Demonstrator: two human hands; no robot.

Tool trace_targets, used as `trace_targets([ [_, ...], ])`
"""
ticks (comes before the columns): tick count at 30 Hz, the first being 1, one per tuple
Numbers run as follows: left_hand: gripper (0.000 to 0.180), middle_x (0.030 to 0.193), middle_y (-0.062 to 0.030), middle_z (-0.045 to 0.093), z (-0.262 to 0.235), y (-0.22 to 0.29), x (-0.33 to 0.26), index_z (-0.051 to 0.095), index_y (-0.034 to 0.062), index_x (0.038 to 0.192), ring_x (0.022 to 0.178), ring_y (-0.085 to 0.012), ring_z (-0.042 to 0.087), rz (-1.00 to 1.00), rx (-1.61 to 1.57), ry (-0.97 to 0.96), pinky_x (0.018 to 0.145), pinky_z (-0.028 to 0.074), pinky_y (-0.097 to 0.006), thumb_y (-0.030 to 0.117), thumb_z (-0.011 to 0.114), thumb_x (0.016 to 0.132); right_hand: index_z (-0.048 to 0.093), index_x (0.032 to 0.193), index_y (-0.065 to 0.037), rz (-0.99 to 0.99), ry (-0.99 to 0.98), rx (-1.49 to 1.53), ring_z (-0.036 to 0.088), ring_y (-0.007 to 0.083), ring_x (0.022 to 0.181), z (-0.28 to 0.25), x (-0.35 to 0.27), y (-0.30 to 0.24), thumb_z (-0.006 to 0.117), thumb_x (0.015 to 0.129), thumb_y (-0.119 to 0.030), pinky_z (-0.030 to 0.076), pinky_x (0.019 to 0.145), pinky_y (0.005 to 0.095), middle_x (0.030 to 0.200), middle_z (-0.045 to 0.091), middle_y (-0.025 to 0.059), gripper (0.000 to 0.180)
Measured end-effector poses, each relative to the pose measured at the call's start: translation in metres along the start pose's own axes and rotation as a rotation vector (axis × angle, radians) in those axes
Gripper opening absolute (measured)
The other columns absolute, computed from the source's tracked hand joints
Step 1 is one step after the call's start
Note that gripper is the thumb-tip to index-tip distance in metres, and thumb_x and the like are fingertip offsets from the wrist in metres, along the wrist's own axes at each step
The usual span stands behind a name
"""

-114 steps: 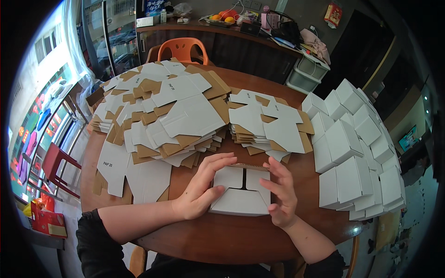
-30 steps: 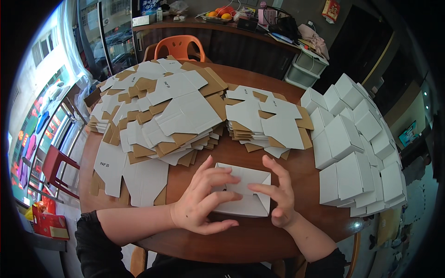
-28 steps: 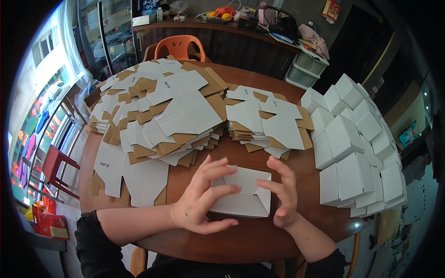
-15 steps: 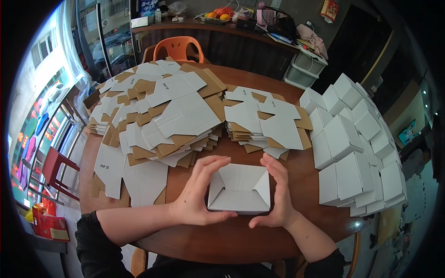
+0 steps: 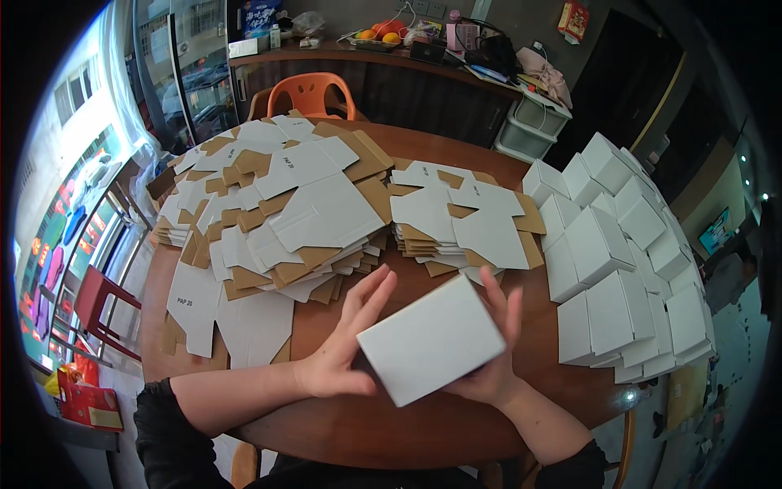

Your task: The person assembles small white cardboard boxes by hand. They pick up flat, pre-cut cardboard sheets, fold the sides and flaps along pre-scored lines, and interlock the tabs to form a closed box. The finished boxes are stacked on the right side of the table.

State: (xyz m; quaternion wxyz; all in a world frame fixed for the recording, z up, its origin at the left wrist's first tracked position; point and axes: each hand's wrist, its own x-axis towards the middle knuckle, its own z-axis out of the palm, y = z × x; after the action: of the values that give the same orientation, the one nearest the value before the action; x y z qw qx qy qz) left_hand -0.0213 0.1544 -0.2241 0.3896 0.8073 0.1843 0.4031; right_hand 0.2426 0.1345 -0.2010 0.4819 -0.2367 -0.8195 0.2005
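A folded white cardboard box (image 5: 430,341) is lifted off the round wooden table (image 5: 423,428), tilted, between both hands. My left hand (image 5: 346,338) grips its left end, fingers spread upward behind it. On the right end sits my right hand (image 5: 495,342), fingers raised behind the box. Flat white-and-brown box blanks lie just beyond in a small stack (image 5: 464,216) and a large spread heap (image 5: 277,204).
Several finished white boxes (image 5: 623,261) are piled along the table's right side. An orange plastic chair (image 5: 309,91) stands at the far side. A dark counter (image 5: 407,69) with fruit and clutter runs behind. A red stool (image 5: 94,314) is at left.
The flat blank pressed on the table has been folded up into a closed box, and both hands have lifted and tilted it.
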Motion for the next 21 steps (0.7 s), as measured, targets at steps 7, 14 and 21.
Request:
trace_targets([
  [7,0.138,0.163,-0.0296,-0.008,0.007,0.007,0.002,0.001,-0.0001,0.161,0.153,-0.0440,-0.005,0.037,-0.055,0.048,0.121,0.010,-0.056,0.060,0.086,0.069,0.007,0.162,-0.004,0.490,-0.010,0.409,0.047,0.0244,0.135,-0.003,-0.005,-0.003,0.063,0.100,-0.038,0.036,0.112,0.0387,0.151,0.042,0.0145,0.090],
  [14,0.120,0.163,-0.0218,0.009,0.002,0.007,0.000,0.012,0.0035,0.160,0.153,-0.0342,0.011,-0.101,-0.201,0.191,0.122,0.015,-0.048,0.040,0.086,0.073,0.009,0.162,-0.005,0.348,-0.157,0.134,0.040,0.0318,0.139,-0.010,0.000,-0.010,0.074,0.088,-0.050,0.038,0.112,0.0446,0.155,0.028,0.0190,0.108],
  [21,0.132,0.162,-0.0195,0.015,0.006,0.018,0.006,-0.004,0.0052,0.160,0.151,-0.0323,0.019,-0.120,-0.446,0.176,0.121,0.018,-0.045,0.032,0.090,0.072,0.009,0.162,-0.008,0.402,-0.192,0.328,0.033,0.0338,0.146,0.000,-0.002,-0.009,0.088,0.076,-0.035,0.036,0.116,0.0510,0.155,0.024,0.0170,0.120],
])
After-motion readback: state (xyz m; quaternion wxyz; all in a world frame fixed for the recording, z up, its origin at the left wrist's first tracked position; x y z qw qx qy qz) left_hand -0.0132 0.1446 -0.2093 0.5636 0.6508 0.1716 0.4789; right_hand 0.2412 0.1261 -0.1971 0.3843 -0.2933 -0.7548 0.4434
